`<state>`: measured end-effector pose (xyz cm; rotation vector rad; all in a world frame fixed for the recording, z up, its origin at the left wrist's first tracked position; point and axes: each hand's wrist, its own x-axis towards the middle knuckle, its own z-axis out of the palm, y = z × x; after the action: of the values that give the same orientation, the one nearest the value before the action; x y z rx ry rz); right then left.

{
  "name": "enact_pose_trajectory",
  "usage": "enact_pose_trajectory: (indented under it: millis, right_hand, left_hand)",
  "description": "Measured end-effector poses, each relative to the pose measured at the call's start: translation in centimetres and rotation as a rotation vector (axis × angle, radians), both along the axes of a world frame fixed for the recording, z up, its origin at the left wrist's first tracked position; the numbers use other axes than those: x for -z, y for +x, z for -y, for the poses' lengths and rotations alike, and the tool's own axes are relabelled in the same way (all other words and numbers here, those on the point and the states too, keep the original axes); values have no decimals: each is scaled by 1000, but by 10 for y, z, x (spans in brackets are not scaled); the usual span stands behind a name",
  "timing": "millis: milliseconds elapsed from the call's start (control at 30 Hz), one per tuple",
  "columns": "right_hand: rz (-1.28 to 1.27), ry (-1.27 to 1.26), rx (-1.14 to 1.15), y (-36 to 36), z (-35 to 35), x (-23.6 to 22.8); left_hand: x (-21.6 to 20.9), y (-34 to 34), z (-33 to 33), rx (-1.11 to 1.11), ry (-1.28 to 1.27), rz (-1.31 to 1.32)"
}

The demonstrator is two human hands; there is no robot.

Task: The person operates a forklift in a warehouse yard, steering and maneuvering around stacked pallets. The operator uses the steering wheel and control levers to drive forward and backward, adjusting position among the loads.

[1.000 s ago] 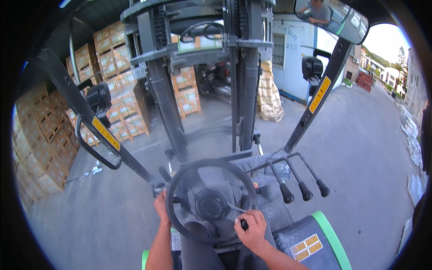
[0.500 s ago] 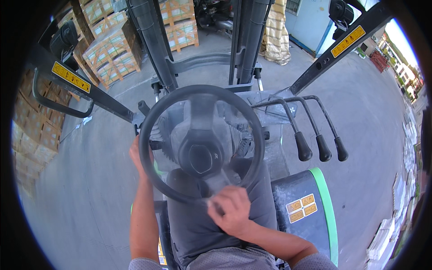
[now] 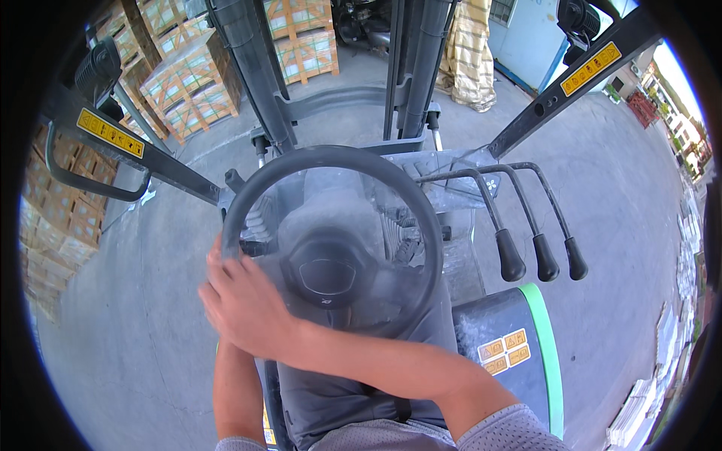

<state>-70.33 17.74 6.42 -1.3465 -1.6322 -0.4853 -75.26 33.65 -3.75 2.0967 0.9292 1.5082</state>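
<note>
- The steering wheel [image 3: 331, 155] sits in the middle of the view, ahead of the seated person's lap.
- The right hand [image 3: 244, 304] lies across the left forearm [image 3: 237, 391], at roughly 8 to 9 o'clock on the rim; its palm side is hidden, so whether that grip is clamped on the wheel cannot be told.
- The left hand is covered by the right, and its grip cannot be told either.
- With the arms crossed, the forearms could snag on each other, leaving the wheel short of the turn wanted or slow to straighten.
- A dark stalk [image 3: 256, 246] at 9 o'clock, just beside the fingers, could be knocked by a sweeping knuckle.
- The three levers [image 3: 545, 259] at 3 o'clock appear well apart from both hands; reaching them quickly would probably mean uncrossing first.
- If the vehicle is rolling, a misjudged swing could bring the mast [image 3: 427, 68] at 12 o'clock against the wooden crates [image 3: 192, 94] at 11 or the draped sheet [image 3: 466, 56] at 1.
</note>
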Motion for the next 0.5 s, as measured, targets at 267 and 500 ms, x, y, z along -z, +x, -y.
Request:
enact_pose_trajectory:
  millis: [267, 500]
  right_hand:
    - [-110, 203, 147, 53, -36, -39]
    - [-91, 146, 123, 30, -29, -21]
  left_hand:
    - [3, 13, 6, -22, 3, 13]
    - [12, 14, 4, -30, -9, 19]
